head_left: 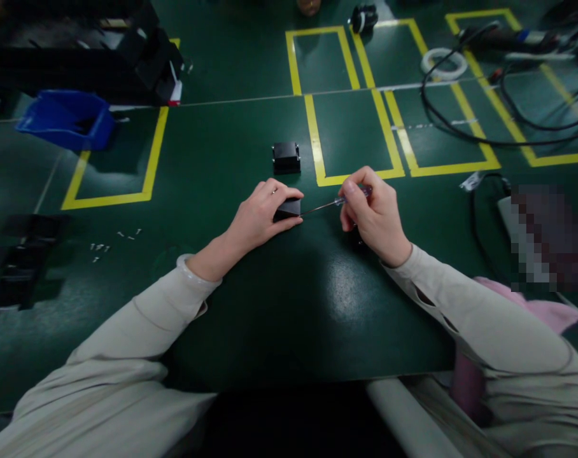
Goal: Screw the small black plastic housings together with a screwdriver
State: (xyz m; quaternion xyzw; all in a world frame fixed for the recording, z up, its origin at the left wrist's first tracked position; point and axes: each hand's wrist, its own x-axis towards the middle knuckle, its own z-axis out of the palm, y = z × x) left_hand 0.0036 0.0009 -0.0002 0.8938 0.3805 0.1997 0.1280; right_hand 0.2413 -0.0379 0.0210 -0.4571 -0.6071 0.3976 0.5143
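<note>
Green table (251, 331): two black blocks (286, 157), one screwdriver (328, 205), one blue bin (64, 119)

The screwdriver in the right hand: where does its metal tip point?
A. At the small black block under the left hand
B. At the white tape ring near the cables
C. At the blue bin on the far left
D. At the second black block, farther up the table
A: the right hand holds the screwdriver with its shaft running left to the small black block, which the left hand grips.
</note>
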